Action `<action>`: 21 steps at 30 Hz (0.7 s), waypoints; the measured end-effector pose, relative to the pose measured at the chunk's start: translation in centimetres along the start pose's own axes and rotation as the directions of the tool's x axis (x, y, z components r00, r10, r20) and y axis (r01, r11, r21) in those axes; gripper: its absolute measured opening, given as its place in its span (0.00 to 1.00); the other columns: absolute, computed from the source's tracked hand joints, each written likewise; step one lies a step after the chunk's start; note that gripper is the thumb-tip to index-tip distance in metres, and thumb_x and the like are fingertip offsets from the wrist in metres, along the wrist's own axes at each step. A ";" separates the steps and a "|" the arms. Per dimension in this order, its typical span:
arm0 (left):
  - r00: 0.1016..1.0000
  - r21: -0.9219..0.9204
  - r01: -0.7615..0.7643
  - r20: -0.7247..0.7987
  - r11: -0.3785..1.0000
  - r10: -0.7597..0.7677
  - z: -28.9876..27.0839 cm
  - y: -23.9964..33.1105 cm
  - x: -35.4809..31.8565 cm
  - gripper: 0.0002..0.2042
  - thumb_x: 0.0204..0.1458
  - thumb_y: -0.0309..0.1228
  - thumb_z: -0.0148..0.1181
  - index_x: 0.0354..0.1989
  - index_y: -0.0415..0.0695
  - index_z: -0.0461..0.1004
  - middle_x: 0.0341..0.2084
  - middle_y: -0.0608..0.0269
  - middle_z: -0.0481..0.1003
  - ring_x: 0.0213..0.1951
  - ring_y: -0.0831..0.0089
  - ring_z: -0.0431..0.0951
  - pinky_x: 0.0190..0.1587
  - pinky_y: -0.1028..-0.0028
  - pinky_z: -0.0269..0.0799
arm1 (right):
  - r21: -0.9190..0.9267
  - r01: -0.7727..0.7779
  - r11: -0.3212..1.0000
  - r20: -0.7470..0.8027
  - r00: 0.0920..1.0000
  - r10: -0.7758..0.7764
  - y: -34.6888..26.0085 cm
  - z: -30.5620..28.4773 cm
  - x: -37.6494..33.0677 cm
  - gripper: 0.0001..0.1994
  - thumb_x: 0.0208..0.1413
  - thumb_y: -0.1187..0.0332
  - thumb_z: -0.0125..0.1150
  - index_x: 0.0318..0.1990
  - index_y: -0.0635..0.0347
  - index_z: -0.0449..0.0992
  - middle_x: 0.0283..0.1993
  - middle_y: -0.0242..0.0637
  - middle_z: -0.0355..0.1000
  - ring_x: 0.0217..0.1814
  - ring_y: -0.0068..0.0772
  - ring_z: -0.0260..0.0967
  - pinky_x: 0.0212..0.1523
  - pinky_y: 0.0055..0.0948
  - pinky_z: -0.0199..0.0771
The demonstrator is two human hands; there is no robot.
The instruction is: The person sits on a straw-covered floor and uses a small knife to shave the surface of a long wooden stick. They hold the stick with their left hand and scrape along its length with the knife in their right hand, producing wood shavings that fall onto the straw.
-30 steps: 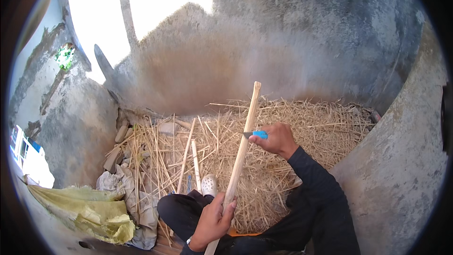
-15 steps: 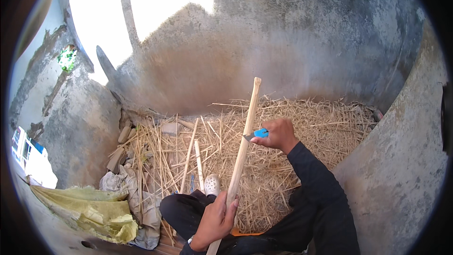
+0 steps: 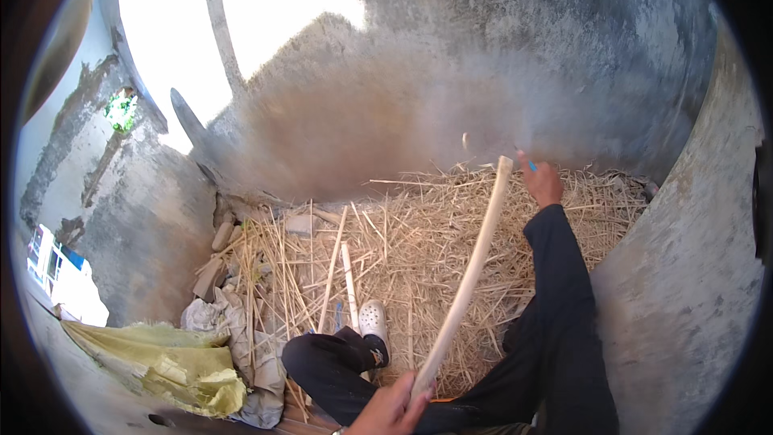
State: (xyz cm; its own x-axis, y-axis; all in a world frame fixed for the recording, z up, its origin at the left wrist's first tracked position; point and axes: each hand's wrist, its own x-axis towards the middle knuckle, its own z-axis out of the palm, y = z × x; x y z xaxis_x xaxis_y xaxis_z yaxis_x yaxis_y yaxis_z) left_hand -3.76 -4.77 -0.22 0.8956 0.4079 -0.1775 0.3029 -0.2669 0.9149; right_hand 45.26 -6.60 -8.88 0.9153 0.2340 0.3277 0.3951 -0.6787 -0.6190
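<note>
My left hand [image 3: 390,408] is closed around the lower part of a long, pale wooden stick [image 3: 465,290], which slants up and to the right over the straw. Out past the stick's far tip, my right hand [image 3: 543,183] grips a utility knife [image 3: 531,166] with a blue handle. Most of the knife is covered by the fingers, and its blade is only faintly visible. A small curled wood shaving [image 3: 465,142] hangs in the air left of the stick's tip, in front of the wall.
Shavings and straw [image 3: 427,250] cover the floor, with long thin strips at the left. A concrete wall [image 3: 483,64] rises behind. Yellow sacking [image 3: 165,362] lies at lower left beside a grey cloth [image 3: 262,383]. My white clog [image 3: 373,322] rests on the floor.
My right hand with the knife has gone from mid-stick up and away past its tip. A shaving has flown off. The stick and my left hand have shifted right and lower.
</note>
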 end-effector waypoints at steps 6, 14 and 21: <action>0.993 -0.336 0.120 0.024 0.934 -0.118 -1.5 -1.6 2.6 0.11 0.63 0.30 0.48 0.51 0.40 0.64 0.23 0.74 0.64 0.20 0.88 0.59 0.21 0.85 0.55 | 0.259 0.170 0.951 0.148 0.966 -0.213 -2.1 -1.5 -2.4 0.41 0.53 0.27 0.40 0.12 0.61 0.68 0.10 0.36 0.60 0.13 0.38 0.57 0.19 0.40 0.59; 0.989 -0.306 0.095 -0.079 0.947 -0.125 -1.7 0.4 3.8 0.13 0.63 0.29 0.49 0.52 0.36 0.66 0.20 0.72 0.66 0.21 0.87 0.63 0.24 0.83 0.59 | 0.311 0.674 0.670 0.371 0.563 -0.739 -11.1 -6.2 -15.2 0.37 0.49 0.27 0.47 0.11 0.54 0.71 0.10 0.37 0.63 0.13 0.39 0.65 0.17 0.37 0.64; 0.991 -0.030 0.058 -0.116 0.998 -0.061 -1.6 -0.5 2.9 0.12 0.61 0.30 0.50 0.49 0.36 0.67 0.18 0.68 0.68 0.21 0.85 0.65 0.23 0.80 0.61 | 0.158 0.520 0.840 0.282 0.791 -0.543 -9.7 -2.1 -11.0 0.38 0.49 0.26 0.46 0.10 0.56 0.70 0.09 0.35 0.63 0.13 0.37 0.65 0.17 0.38 0.63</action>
State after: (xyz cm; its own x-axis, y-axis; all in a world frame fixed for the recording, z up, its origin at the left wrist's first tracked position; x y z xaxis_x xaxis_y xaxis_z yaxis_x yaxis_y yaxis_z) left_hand -1.85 -2.07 -0.65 0.8315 0.5222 -0.1897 0.3442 -0.2161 0.9137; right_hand 31.24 -4.06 -4.99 0.5314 0.7501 0.3938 0.8198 -0.3381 -0.4621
